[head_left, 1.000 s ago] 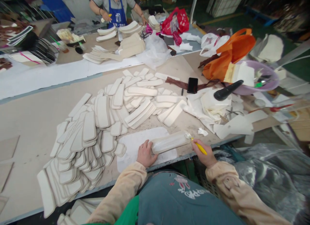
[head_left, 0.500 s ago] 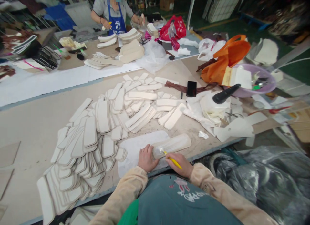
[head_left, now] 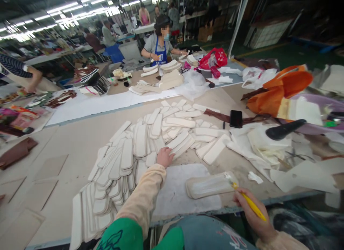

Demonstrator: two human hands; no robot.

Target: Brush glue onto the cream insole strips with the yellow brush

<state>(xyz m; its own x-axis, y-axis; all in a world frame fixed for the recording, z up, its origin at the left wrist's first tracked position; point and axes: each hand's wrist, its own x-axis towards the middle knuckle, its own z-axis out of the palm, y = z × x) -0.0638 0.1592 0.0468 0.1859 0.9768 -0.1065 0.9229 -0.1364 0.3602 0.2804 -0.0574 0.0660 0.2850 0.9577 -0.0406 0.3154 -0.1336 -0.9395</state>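
Across the pile of pale oblong pieces (head_left: pixel 141 138), at its near right edge, rests the left hand (head_left: pixel 165 157), fingers loosely spread; whether it grips one cannot be told. Right of it, a glue-streaked piece (head_left: pixel 209 185) lies partly on a white sheet (head_left: pixel 172 192). The right hand (head_left: pixel 252 212) is closed round a yellow-handled brush (head_left: pixel 252 206), bristles at that piece's right end.

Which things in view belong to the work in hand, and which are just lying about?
Apparently in use:
- yellow-handled brush, in right hand
- smeared pale strip, partly on white sheet
- piled pale strips, left hand at them

Likely just lying about:
- black phone
- orange bag
- red plastic bag
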